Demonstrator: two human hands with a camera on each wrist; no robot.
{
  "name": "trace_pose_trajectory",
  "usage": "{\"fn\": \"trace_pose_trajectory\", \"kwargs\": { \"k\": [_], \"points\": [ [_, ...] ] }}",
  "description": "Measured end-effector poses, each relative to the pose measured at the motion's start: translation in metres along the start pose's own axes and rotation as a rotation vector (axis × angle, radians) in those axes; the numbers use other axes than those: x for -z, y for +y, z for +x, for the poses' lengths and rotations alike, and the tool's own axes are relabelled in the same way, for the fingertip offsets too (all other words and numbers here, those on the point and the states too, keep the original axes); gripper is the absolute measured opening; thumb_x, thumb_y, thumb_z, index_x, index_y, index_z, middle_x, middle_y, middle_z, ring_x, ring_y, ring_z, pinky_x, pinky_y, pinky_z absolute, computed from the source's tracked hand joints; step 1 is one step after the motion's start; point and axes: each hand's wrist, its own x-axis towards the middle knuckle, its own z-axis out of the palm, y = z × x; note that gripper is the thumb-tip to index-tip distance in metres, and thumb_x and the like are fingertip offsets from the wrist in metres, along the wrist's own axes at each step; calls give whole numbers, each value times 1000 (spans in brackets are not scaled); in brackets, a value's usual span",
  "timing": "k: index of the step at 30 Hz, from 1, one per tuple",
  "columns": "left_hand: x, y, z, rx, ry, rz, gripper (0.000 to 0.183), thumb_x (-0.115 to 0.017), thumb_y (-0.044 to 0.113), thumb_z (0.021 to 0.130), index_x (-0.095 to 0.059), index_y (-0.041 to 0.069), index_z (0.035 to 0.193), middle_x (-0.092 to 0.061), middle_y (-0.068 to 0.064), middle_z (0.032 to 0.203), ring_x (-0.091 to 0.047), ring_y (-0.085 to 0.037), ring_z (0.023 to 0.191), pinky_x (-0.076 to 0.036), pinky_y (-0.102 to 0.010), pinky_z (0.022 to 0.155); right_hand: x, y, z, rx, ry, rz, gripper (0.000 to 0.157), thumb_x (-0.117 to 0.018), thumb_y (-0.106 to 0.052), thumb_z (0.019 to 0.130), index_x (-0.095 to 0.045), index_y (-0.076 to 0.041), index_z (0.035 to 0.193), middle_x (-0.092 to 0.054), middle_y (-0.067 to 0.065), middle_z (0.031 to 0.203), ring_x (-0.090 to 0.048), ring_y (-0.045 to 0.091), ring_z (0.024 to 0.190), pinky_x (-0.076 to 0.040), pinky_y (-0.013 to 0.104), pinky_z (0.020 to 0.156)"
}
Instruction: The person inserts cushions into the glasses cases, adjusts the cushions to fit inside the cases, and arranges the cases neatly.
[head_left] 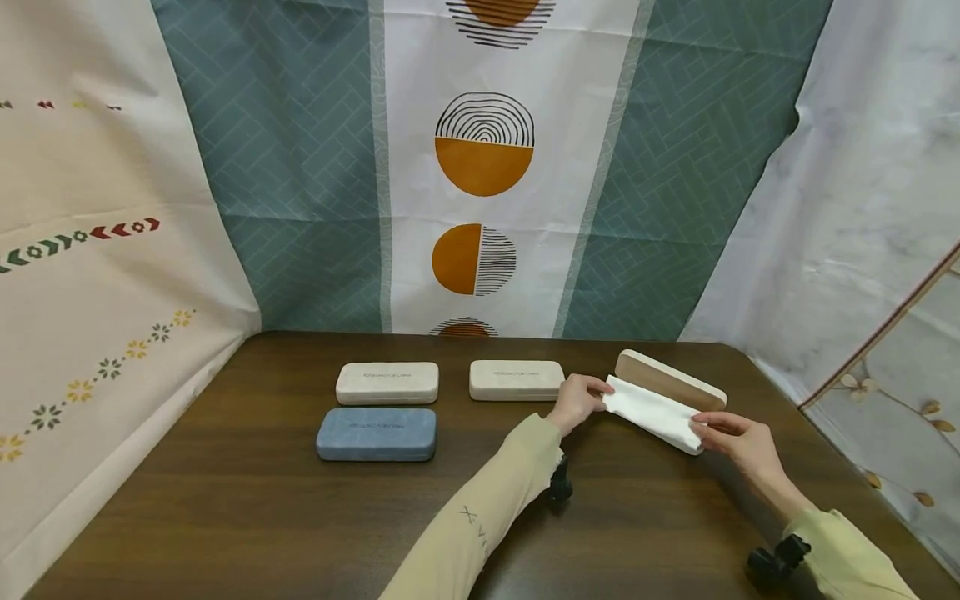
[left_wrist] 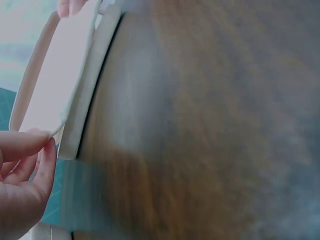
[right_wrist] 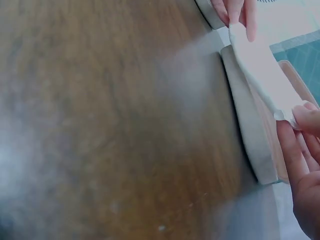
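Observation:
A folded white cloth [head_left: 651,410] is stretched between both hands, over an open glasses case [head_left: 670,380] at the table's right rear. My left hand [head_left: 577,402] pinches the cloth's left end between thumb and fingers. At the opposite end, my right hand [head_left: 741,447] pinches it the same way. The case's raised lid shows its tan lining behind the cloth. In the right wrist view, the pale lower half of the case [right_wrist: 248,117] stands on the table just below the cloth. The cloth hides most of the case's inside, so its contents cannot be seen.
Two closed cream glasses cases, one at left [head_left: 387,384] and one in the middle [head_left: 516,381], lie along the back of the brown table [head_left: 247,500]. A closed blue case [head_left: 377,434] sits in front of the left one. Patterned fabric [head_left: 315,167] hangs behind the table.

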Motion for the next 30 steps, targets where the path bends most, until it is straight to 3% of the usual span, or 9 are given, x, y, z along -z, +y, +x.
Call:
{"fn": "trace_pose_trajectory", "kwargs": {
  "k": [9,13,17,24,30],
  "points": [
    [-9,2,12,-54,8,81,19,-67,-13,73,-73,2,84,-64,-2,79,-54,-8,67,-44,-17,56,4,7,-5,-2,57,-88,28,-70,-15,81,-66,6,99,-66,-4,82,-61,10,68,-50,23,61],
    [-12,2,16,-82,24,122,24,-62,-16,75,-73,3,85,-64,-1,78,-56,-11,69,-42,-17,55,3,8,-5,34,92,-179,35,-71,-16,80,-63,9,103,-67,4,82,-59,7,69,-48,19,60],
    [-11,3,19,-101,40,167,27,-60,-17,75,-72,4,88,-63,-2,79,-58,-13,75,-43,-18,60,-1,8,-2,62,104,-200,36,-71,-12,79,-61,12,104,-66,12,83,-57,3,70,-46,16,60],
    [-11,2,21,-68,22,191,29,-58,-18,76,-72,4,90,-63,-2,80,-58,-13,78,-44,-18,63,-3,6,2,73,96,-281,33,-72,-12,78,-64,9,102,-66,13,86,-54,1,73,-44,14,60],
    [-13,5,20,-68,27,235,27,-62,-16,73,-73,4,89,-66,-2,79,-58,-13,79,-44,-17,65,2,1,6,79,84,-455,28,-72,-17,78,-68,3,99,-65,15,92,-53,6,76,-38,16,61]
  ]
}}
